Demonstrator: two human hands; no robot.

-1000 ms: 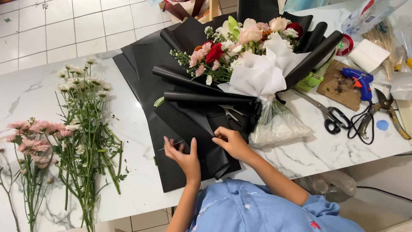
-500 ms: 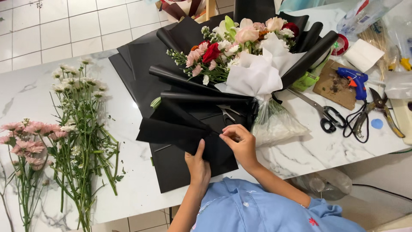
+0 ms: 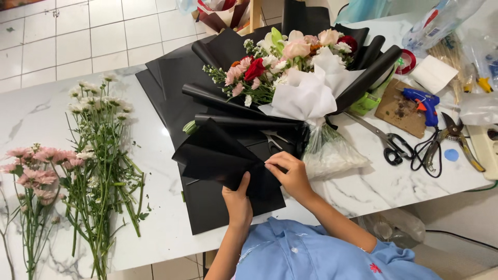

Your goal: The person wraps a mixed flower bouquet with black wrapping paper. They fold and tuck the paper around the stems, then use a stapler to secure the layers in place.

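Black wrap sheet (image 3: 218,155): matte paper, folded into a fan/pleat shape, lifted off the stack at table centre; sits just at 7 o'clock from the bouquet.
L hand (image 3: 237,199): my fingers closed on the fold's lower point, thumb up against the paper, pinching it from below.
R hand (image 3: 291,173): thumb + fingertips pinched shut on the fold's edge at 3 o'clock of the sheet, holding the crease.
Bouquet (image 3: 295,67): pink, red, white blooms in white inner wrap w/ black outer rolls, lying at 1 o'clock from my hands; clear-wrapped stems point toward me.
Flat black sheets (image 3: 207,207): stack under the fold, on the marble table (image 3: 46,114).
Loose flowers: white daisy stems (image 3: 98,155) at 9 o'clock; pink mums (image 3: 31,171) further out, same side.
Tools, 3 o'clock: scissors (image 3: 386,142), blue glue gun (image 3: 421,99), pruners (image 3: 459,137).
Step (my read): shaping one pleated piece, crease not yet set.
Next move needs (est.): firm pinch kept at the point, fold kept tidy, then lined up vs. the bouquet's neck.
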